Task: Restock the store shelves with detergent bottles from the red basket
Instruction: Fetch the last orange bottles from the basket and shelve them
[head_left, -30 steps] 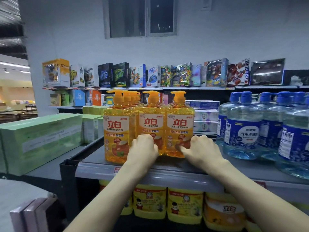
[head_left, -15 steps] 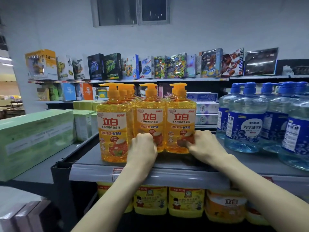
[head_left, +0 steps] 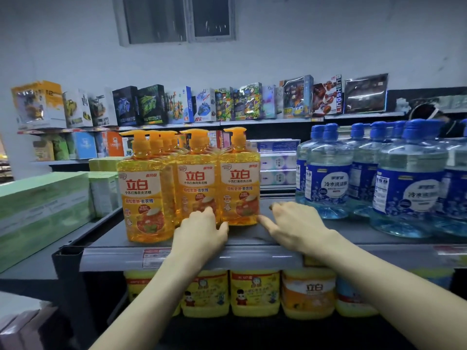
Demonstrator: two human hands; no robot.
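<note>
Lifts right hand (head_left: 293, 224) off right bottle (head_left: 240, 188), fingers wide, 3 o'clock | presses left hand (head_left: 202, 231) on middle bottle (head_left: 195, 188) | likely heavy, slick: grip waist

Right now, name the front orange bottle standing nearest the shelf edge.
The leftmost orange bottle: its base sits further forward than the middle bottle and right bottle.

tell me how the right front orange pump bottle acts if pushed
The right front orange bottle looks full, so it is probably heavy for its size. Tall with a narrow pump top, it may tip if pushed high; pushed low, it should slide on the smooth shelf.
</note>
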